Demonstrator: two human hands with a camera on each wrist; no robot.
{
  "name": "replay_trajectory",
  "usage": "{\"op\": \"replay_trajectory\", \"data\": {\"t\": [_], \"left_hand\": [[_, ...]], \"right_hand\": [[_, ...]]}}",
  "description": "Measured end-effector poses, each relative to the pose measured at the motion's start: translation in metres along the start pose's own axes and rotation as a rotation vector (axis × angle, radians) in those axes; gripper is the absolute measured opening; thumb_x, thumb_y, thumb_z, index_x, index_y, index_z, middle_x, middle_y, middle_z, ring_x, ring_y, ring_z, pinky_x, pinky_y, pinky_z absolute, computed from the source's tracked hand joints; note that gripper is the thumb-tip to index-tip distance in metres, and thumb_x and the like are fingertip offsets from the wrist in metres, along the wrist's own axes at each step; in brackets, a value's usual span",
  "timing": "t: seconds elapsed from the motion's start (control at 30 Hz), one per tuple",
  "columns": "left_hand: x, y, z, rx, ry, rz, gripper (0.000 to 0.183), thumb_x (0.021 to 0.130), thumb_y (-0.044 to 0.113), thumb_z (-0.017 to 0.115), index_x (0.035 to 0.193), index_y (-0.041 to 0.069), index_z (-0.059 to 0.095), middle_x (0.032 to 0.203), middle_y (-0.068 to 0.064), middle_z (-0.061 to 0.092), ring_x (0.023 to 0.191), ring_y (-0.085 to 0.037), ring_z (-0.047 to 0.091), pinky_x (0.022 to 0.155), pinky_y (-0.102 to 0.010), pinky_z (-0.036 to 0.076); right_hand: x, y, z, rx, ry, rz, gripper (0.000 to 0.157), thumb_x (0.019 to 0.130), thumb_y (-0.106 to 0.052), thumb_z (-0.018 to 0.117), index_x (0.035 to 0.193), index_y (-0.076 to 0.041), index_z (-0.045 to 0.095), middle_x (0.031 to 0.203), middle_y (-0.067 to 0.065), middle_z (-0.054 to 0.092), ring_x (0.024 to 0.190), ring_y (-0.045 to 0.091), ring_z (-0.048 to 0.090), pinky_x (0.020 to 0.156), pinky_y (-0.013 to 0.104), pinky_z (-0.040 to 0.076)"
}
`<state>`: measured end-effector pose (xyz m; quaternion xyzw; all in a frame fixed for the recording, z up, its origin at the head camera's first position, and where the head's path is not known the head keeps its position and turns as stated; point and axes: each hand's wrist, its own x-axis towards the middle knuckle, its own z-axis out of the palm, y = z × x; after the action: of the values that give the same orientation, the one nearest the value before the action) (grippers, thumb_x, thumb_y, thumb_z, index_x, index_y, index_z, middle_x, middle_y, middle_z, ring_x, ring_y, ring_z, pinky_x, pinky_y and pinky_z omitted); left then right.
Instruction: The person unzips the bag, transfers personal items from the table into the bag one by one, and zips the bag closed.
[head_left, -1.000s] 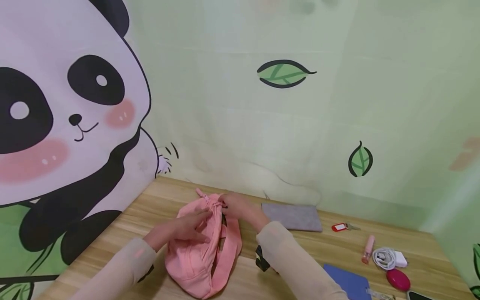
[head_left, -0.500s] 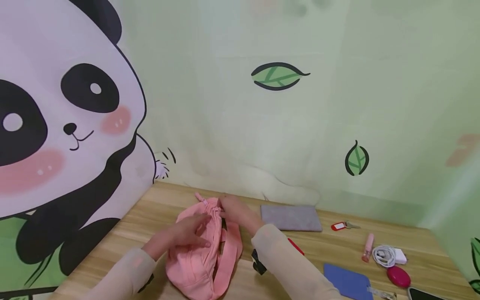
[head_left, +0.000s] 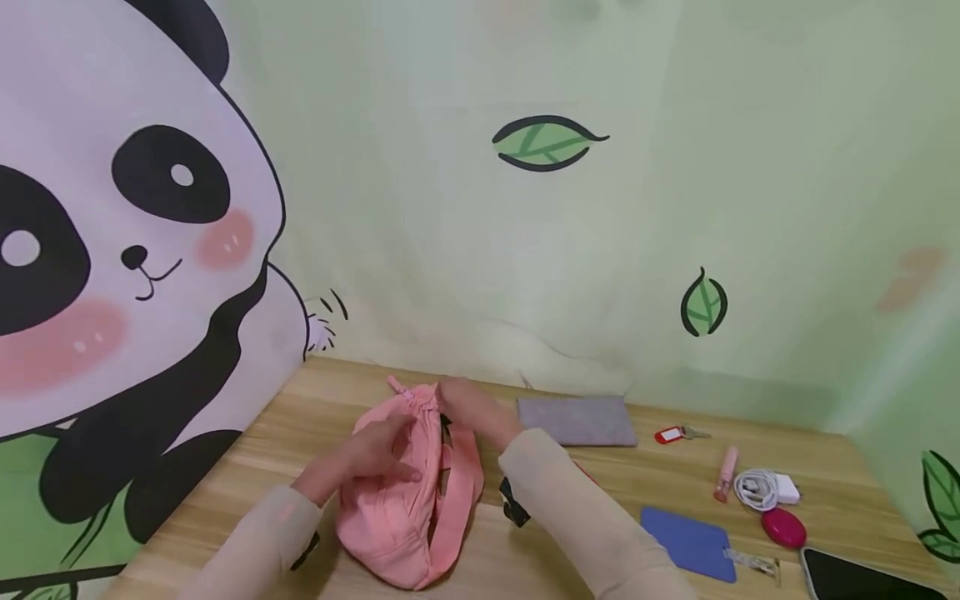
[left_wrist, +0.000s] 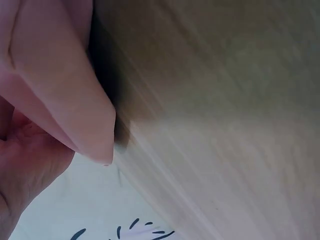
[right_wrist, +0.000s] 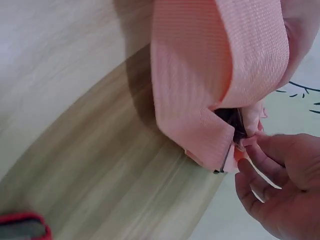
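Note:
A pink fabric sling bag (head_left: pixel 382 542) with a wide webbing strap (right_wrist: pixel 190 60) stands on the wooden table. My left hand (head_left: pixel 363 454) rests on the bag's near side, fingers and thumb spread over the cloth. In the left wrist view, part of that hand (left_wrist: pixel 30 165) shows behind the pink fabric. At the bag's far top end, my right hand (head_left: pixel 476 408) pinches a small pink piece. The right wrist view shows this hand (right_wrist: pixel 295 180) with thumb and forefinger together at the edge, beside a dark gap (right_wrist: pixel 230 117) in the bag.
A grey flat pouch (head_left: pixel 577 421) lies behind my right forearm. To the right are a key with red tag (head_left: pixel 670 435), a pink tube (head_left: pixel 726 475), a coiled white cable (head_left: pixel 757 489), a magenta oval object (head_left: pixel 783 528), a blue card holder (head_left: pixel 686 542) and a phone (head_left: pixel 862 575).
The head view has shifted slightly, bringing more of the phone into sight. Both hands keep their places on the bag, with the right fingers still at its far top end.

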<state>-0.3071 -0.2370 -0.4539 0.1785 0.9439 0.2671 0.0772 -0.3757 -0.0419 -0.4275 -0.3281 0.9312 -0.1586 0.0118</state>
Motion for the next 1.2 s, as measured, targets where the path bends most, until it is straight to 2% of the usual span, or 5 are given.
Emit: {"op": "replay_trajectory", "data": {"t": [0.43, 0.8, 0.9, 1.07, 1.2], "left_hand": [[0.003, 0.003, -0.017, 0.026, -0.06, 0.013, 0.099, 0.077, 0.033, 0.09, 0.149, -0.007, 0.037, 0.14, -0.029, 0.051, 0.127, -0.038, 0.051, 0.108, -0.055, 0.041], [0.01, -0.001, -0.019, -0.13, -0.009, 0.259, 0.076, 0.093, 0.01, 0.074, 0.151, -0.011, 0.031, 0.149, -0.029, 0.041, 0.128, -0.04, 0.049, 0.102, -0.056, 0.047], [0.015, 0.006, -0.015, -0.078, 0.018, 0.302, 0.07, 0.092, 0.007, 0.074, 0.147, -0.013, 0.036, 0.147, -0.03, 0.045, 0.13, -0.041, 0.05, 0.102, -0.054, 0.046], [0.027, 0.017, -0.009, 0.034, 0.088, 0.16, 0.052, 0.088, 0.003, 0.077, 0.132, -0.008, 0.053, 0.118, -0.019, 0.064, 0.103, -0.028, 0.062, 0.085, -0.04, 0.054], [0.03, 0.017, -0.002, -0.033, 0.11, 0.028, 0.045, 0.086, 0.006, 0.081, 0.125, -0.002, 0.06, 0.106, -0.009, 0.067, 0.09, -0.02, 0.059, 0.076, -0.035, 0.052]], "right_hand": [[0.015, -0.002, -0.006, -0.044, 0.009, -0.059, 0.01, 0.102, -0.012, 0.059, 0.099, -0.003, 0.063, 0.085, 0.006, 0.062, 0.074, 0.016, 0.053, 0.069, 0.028, 0.05], [0.008, 0.004, -0.011, 0.153, 0.028, 0.027, 0.015, 0.101, -0.02, 0.061, 0.107, -0.008, 0.054, 0.077, 0.001, 0.053, 0.063, 0.012, 0.048, 0.054, 0.022, 0.04], [0.007, 0.005, -0.01, 0.227, 0.019, 0.049, 0.02, 0.099, -0.025, 0.066, 0.104, -0.008, 0.056, 0.076, 0.001, 0.055, 0.062, 0.011, 0.048, 0.053, 0.022, 0.041], [0.004, 0.011, -0.014, 0.284, 0.01, 0.04, 0.015, 0.096, -0.018, 0.07, 0.1, -0.006, 0.063, 0.079, 0.002, 0.061, 0.065, 0.01, 0.053, 0.057, 0.021, 0.044], [-0.004, 0.017, -0.017, 0.276, -0.033, 0.024, 0.011, 0.096, -0.013, 0.07, 0.102, -0.005, 0.066, 0.083, 0.002, 0.063, 0.068, 0.01, 0.055, 0.061, 0.023, 0.046]]}}
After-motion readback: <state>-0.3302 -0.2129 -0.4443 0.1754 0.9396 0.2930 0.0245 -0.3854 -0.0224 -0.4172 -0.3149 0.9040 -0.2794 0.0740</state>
